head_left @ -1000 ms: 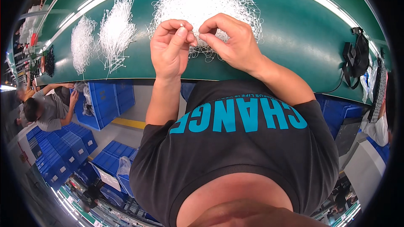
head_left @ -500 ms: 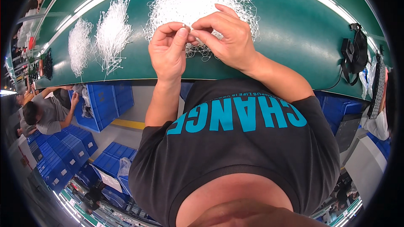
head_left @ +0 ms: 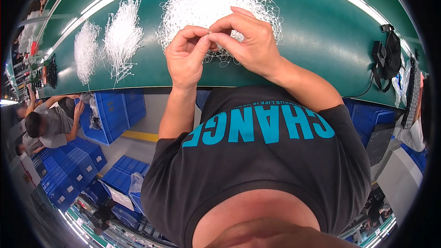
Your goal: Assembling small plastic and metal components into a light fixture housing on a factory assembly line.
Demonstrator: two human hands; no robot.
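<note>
The left hand (head_left: 186, 59) and right hand (head_left: 254, 41) meet with thumbs and forefingers clamped on a tiny piece (head_left: 210, 32), mostly hidden by the fingertips, before a heap of looped white ties (head_left: 206, 0) on the green table (head_left: 321, 46).

A tiny piece (head_left: 209, 32) — mostly hidden, seemingly pinched between left hand (head_left: 184, 59) and right hand (head_left: 253, 41); thin white loops (head_left: 206, 0) lie tangled in a broad mound on the counter (head_left: 321, 41).

Green table (head_left: 321, 50): looked glossy
White looped heap (head_left: 206, 2): spread centrally
Two smaller piles (head_left: 122, 36) (head_left: 87, 50): lay left
Black strap (head_left: 393, 55): lay right
</note>
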